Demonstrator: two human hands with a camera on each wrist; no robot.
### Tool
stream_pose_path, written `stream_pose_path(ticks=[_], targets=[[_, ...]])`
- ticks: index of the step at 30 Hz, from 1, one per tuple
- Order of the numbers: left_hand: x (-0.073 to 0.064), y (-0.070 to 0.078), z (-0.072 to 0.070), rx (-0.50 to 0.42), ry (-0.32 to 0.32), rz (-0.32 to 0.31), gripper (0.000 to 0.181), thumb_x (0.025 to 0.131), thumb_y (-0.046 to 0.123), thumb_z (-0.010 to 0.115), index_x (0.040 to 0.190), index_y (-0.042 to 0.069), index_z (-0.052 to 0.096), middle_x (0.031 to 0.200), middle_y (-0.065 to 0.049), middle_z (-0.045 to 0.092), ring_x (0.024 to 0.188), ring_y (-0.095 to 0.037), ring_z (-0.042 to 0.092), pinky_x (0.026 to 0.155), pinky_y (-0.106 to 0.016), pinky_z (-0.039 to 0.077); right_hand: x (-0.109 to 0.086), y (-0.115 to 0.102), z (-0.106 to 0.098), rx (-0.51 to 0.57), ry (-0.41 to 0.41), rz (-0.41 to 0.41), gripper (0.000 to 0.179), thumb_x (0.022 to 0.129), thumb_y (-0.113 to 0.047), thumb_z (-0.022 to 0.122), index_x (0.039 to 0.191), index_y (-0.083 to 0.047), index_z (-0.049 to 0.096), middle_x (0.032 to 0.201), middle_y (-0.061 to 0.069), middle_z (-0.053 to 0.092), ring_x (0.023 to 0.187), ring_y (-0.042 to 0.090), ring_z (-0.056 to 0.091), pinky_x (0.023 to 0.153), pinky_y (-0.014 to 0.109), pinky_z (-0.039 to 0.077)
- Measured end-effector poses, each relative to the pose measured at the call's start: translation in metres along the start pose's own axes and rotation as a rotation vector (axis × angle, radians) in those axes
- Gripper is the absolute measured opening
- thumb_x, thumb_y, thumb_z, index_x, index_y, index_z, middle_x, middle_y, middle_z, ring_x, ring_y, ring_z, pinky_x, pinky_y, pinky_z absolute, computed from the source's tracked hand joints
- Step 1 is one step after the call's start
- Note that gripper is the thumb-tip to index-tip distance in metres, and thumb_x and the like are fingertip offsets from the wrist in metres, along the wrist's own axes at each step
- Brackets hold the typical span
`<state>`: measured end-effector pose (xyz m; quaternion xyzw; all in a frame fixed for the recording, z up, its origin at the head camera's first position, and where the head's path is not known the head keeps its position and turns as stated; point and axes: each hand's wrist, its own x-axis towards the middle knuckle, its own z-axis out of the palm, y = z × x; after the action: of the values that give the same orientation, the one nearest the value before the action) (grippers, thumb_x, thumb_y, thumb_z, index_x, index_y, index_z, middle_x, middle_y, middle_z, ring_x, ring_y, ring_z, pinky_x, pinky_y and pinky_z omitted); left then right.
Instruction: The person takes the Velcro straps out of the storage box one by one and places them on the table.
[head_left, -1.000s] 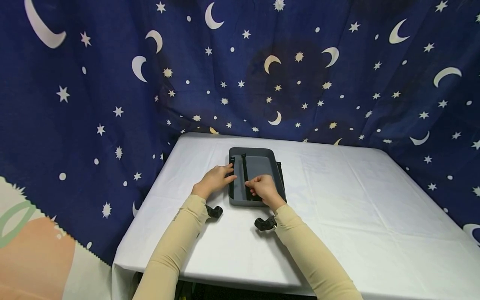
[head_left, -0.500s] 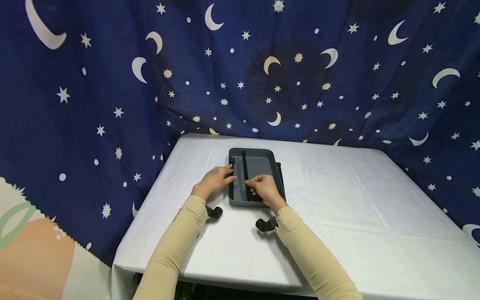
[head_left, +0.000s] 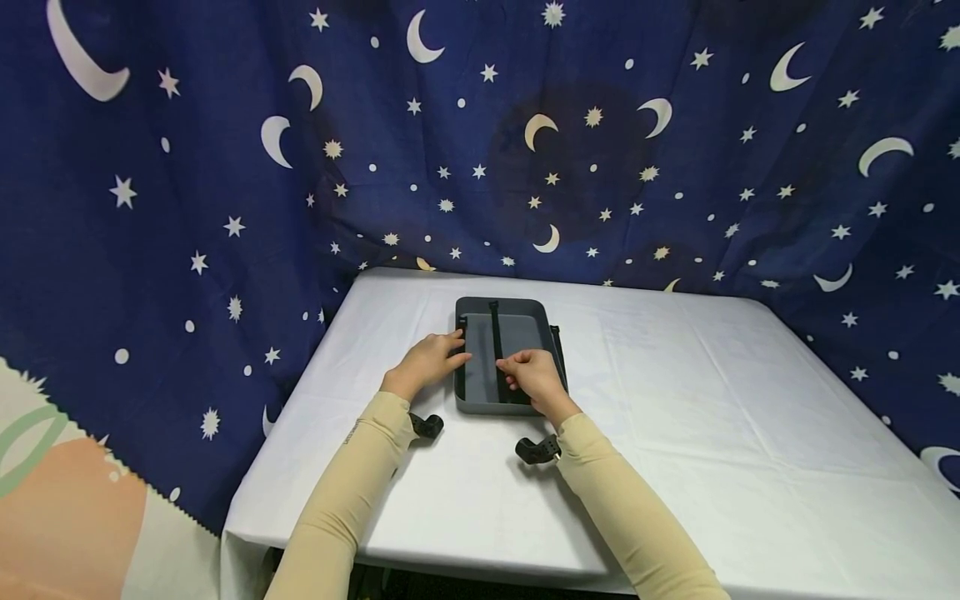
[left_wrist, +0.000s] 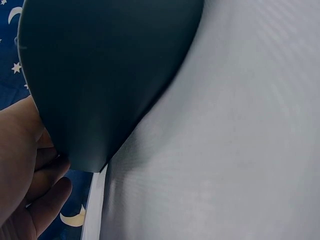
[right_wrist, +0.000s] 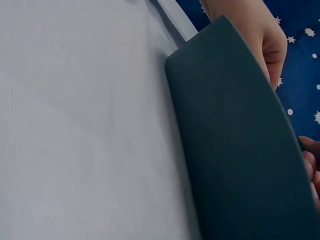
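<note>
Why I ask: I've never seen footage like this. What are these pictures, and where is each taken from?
There is no robot here; someone is working bare-handed. The wide picture comes from a camera worn on the head, looking down; the two close ones come from cameras on the wrists. On a white cloth sits a gray tray. The left hand is at its left rim; the right hand pinches a black strip inside. Two other black strips show, one along each long side.
</note>
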<state>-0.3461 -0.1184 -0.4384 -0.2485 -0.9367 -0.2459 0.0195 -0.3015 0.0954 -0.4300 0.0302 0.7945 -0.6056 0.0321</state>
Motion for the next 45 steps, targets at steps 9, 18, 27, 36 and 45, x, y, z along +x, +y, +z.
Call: stream_pose_path(ticks=[9,18,27,36,45], targets=[[-0.001,0.000,-0.002,0.000,0.006,0.011,0.050,0.102,0.033,0.059,0.140,0.000,0.057,0.155,-0.014,0.044,0.139,-0.032,0.049,0.115,-0.044,0.042,0.000,0.001,-0.002,0.011,0.002,-0.006,0.017,0.095,-0.013,0.069,0.094,0.004,0.070,0.077,0.002,0.064,0.060,0.009,0.055,0.056,0.021,0.051],[0.000,0.000,-0.003,0.001,0.013,0.016,0.050,0.102,0.034,0.059,0.139,0.000,0.057,0.155,-0.014,0.044,0.139,-0.033,0.049,0.115,-0.044,0.043,0.002,0.000,-0.010,0.028,0.013,-0.033,0.017,0.093,-0.010,0.071,0.092,0.006,0.068,0.070,0.000,0.062,0.057,0.008,0.055,0.053,0.018,0.049],[0.002,0.000,-0.002,-0.007,0.005,0.009,0.051,0.102,0.034,0.058,0.140,0.000,0.057,0.156,-0.014,0.043,0.140,-0.033,0.048,0.115,-0.045,0.043,0.002,0.002,-0.014,0.020,0.012,-0.030,0.016,0.094,-0.011,0.070,0.093,0.005,0.068,0.072,-0.001,0.062,0.060,0.008,0.055,0.054,0.019,0.050],[0.000,-0.001,-0.002,-0.016,-0.006,0.011,0.051,0.102,0.033,0.058,0.141,0.000,0.056,0.156,-0.015,0.042,0.140,-0.033,0.047,0.115,-0.045,0.042,0.000,0.003,-0.018,0.024,0.017,-0.023,0.017,0.094,-0.011,0.069,0.095,0.006,0.068,0.073,-0.001,0.063,0.060,0.007,0.054,0.054,0.018,0.050],[0.000,-0.002,-0.001,-0.014,-0.007,0.018,0.051,0.102,0.034,0.058,0.140,0.000,0.056,0.156,-0.015,0.043,0.141,-0.033,0.047,0.116,-0.044,0.042,-0.002,0.005,-0.023,0.034,0.024,-0.013,0.017,0.095,-0.010,0.069,0.093,0.007,0.067,0.070,-0.002,0.061,0.058,0.005,0.054,0.052,0.016,0.049]])
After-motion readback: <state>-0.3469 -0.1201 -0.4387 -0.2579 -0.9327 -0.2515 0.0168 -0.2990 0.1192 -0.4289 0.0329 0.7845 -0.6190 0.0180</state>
